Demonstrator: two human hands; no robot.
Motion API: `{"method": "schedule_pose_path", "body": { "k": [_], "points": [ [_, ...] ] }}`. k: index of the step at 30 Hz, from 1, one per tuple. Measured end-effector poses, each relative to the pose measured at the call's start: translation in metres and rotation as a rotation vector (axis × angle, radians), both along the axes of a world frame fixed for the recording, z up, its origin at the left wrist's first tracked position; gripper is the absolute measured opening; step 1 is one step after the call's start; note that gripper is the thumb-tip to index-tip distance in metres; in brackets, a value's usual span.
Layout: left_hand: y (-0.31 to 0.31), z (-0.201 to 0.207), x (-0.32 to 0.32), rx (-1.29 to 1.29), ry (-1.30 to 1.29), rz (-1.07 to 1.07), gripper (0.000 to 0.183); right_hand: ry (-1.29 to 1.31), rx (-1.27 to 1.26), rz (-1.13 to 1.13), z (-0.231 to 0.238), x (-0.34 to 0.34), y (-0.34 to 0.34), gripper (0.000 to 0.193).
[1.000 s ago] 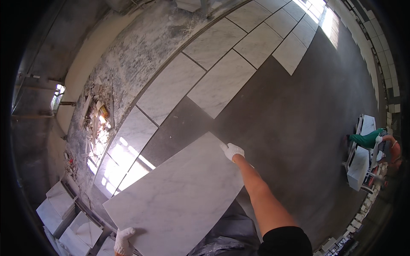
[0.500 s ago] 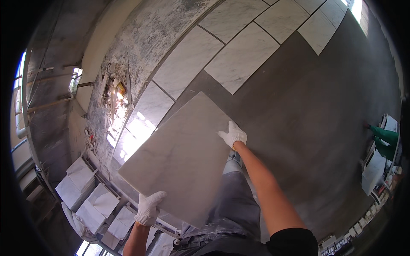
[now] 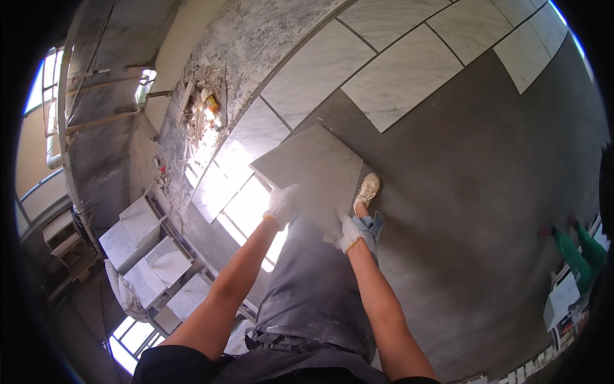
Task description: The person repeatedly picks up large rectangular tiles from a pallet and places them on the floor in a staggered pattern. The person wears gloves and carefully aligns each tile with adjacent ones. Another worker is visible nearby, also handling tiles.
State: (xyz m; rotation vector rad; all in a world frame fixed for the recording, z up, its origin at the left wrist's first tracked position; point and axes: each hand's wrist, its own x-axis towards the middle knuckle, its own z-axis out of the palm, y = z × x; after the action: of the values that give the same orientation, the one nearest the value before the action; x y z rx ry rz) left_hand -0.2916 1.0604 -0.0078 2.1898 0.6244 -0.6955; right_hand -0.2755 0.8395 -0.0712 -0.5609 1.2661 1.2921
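Observation:
A large pale stone-look tile (image 3: pixel 315 161) is held out in front of my legs, its far corner over the dark floor near the laid tiles. My left hand (image 3: pixel 281 205), in a white knit glove, grips its near left edge. Gloved in the same white, my right hand (image 3: pixel 349 232) holds the near right corner; blur hides part of its fingers. White marble-patterned tiles (image 3: pixel 403 75) lie in rows beyond, with narrow gaps between them. My shoe (image 3: pixel 368 190) shows just right of the held tile.
Dark grey floor (image 3: pixel 473 192) spreads to the right. Stacked tiles (image 3: pixel 167 261) stand at lower left. Wood scraps and rubble (image 3: pixel 206 121) lie along the rough strip at left. At far right is a person's green-clothed leg (image 3: pixel 571 257) beside more tiles (image 3: pixel 563 297).
The tile has moved away from my body and tilted, looking smaller. My left hand has moved forward and right along its edge; my right hand is now at the near corner. The view has shifted.

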Motion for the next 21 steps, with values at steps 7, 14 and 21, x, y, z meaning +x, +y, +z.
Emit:
{"method": "schedule_pose_path", "body": {
  "k": [7, 14, 21],
  "points": [
    [0.113, 0.024, 0.073, -0.295, -0.029, 0.462, 0.046, 0.012, -0.053, -0.314, -0.002, 0.022, 0.054, 0.035],
    [0.17, -0.01, 0.076, -0.566, 0.529, 0.479, 0.026, -0.111, -0.138, -0.155, 0.002, -0.011, 0.024, 0.039],
    [0.174, -0.02, 0.062, -0.273, 0.801, 0.247, 0.025, -0.256, -0.139, -0.303, -0.008, -0.064, 0.05, 0.047]
  ]
}}
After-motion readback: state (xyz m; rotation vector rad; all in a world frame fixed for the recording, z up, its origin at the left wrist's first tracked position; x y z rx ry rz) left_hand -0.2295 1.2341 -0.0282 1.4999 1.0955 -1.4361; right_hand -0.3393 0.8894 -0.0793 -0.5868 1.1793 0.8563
